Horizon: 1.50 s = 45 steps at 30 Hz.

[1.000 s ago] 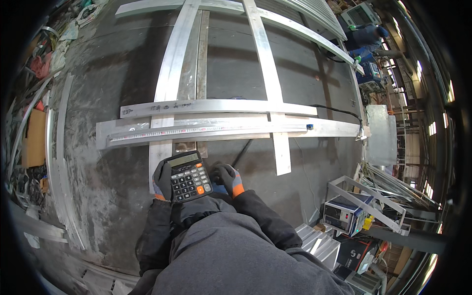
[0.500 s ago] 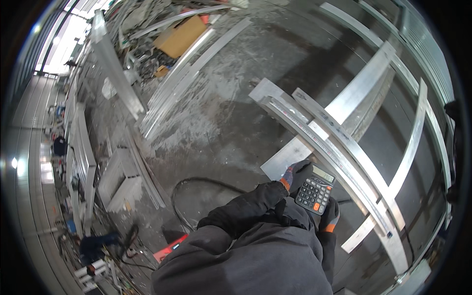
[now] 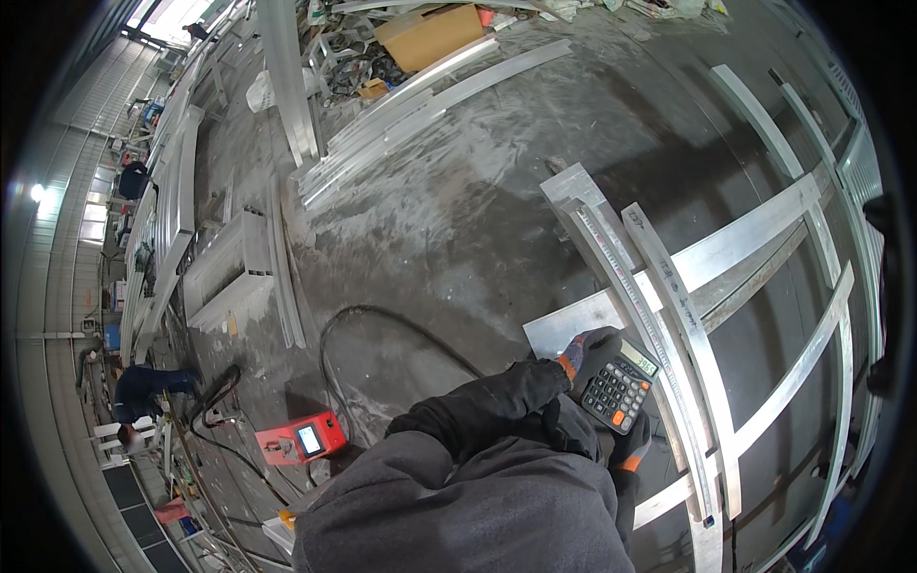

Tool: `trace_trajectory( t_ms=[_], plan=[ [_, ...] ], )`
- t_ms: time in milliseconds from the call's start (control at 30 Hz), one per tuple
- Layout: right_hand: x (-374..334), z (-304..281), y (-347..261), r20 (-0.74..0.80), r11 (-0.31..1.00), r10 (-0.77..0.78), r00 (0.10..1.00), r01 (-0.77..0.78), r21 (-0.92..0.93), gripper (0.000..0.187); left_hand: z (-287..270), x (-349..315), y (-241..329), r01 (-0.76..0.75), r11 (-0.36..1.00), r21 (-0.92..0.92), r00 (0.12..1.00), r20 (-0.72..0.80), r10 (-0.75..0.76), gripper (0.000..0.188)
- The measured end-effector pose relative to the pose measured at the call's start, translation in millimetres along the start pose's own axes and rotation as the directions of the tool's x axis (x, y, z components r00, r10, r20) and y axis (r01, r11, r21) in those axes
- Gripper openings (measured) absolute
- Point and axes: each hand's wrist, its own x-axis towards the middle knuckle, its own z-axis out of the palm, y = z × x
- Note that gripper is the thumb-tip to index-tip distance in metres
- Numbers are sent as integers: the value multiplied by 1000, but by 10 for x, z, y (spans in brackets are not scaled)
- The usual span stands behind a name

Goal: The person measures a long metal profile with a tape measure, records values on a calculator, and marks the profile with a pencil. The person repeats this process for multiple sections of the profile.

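Calculator Position Relative to the Hands

The calculator is located between the two gloved hands, in front of the wearer's torso, with its keypad and display facing up toward the camera. It is tilted in the view, the display end pointing to the upper right.

Left hand: positioned at the upper-left edge of the calculator. The fingers are closed around this edge and have hold of the unit.

Right hand: positioned at the lower-right edge, partly behind the calculator. The fingers appear partly curled; whether they grip or only support the unit cannot be determined.

Adjacent items: a graduated measuring strip runs just beyond the calculator's display end in the view, alongside a marked metal bar. A red device with a lit screen stands on the floor, well apart to the left.
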Motion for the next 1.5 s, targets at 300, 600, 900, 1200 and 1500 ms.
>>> trace_trajectory(
  t_ms=[300,600,900,1200,1500],
  plan=[
    [-56,75,-118,84,901,-267,960,279,-331,29,8,-42,-68,-6,997,-72,999,-46,3,28],
    [-118,128,-236,0,983,79,997,-78,167,27,-49,-104,-68,16,976,-216,999,-41,-25,22],
    [-175,139,-353,37,948,-107,994,113,-299,29,-40,-152,90,14,995,102,1000,-7,-14,26],
    [-187,156,-423,13,981,-84,996,85,-172,26,-80,-147,55,0,984,179,1000,19,-3,27],
    [-115,133,-187,23,972,-175,984,176,-152,30,-7,-207,-65,50,999,-22,995,-80,-51,26]
  ],
)
